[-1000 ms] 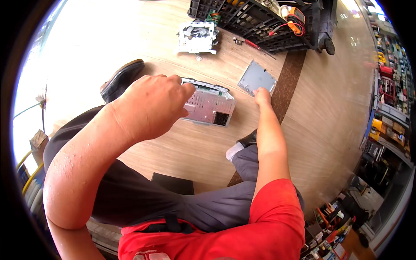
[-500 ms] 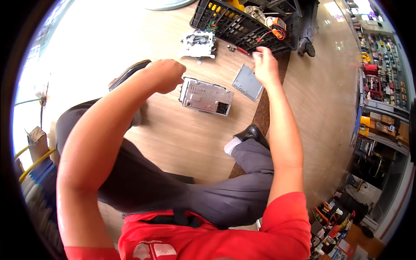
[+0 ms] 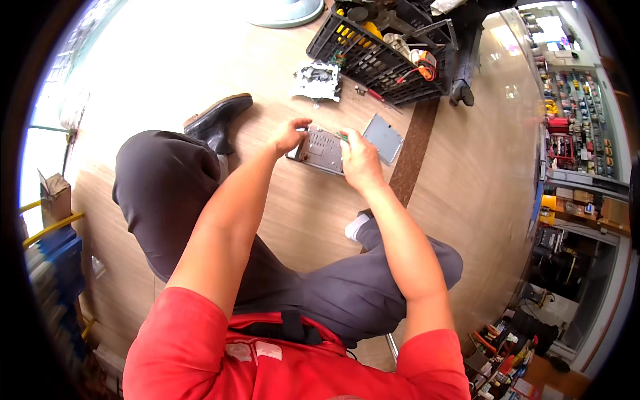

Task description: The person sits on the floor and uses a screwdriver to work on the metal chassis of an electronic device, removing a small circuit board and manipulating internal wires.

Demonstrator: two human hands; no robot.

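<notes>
A silver metal case of an electronic unit [image 3: 320,153], slotted on top like a car stereo, lies on the floor between my feet. My left hand [image 3: 288,137] grips its left end, fingers curled at the far corner. In my right hand [image 3: 362,162] is a slim screwdriver [image 3: 344,138] with a green handle. Its thin shaft points left across the far edge of the case; where the tip rests is too small to tell. The right hand covers the case's right end. Just beyond that hand lies a flat grey metal panel [image 3: 383,138].
A silver mechanism [image 3: 317,81] sits on the floor beyond the case. Near it lies a red-handled tool [image 3: 375,95], beside a black plastic crate [image 3: 353,50] holding an orange meter [image 3: 423,60]. My left shoe [image 3: 223,117] stands left. Shelves of parts [image 3: 580,107] line the right.
Both hands have come to the case, the left taking hold of its left end. My right hand moved left and nearer from beside the panel, now with the screwdriver.
</notes>
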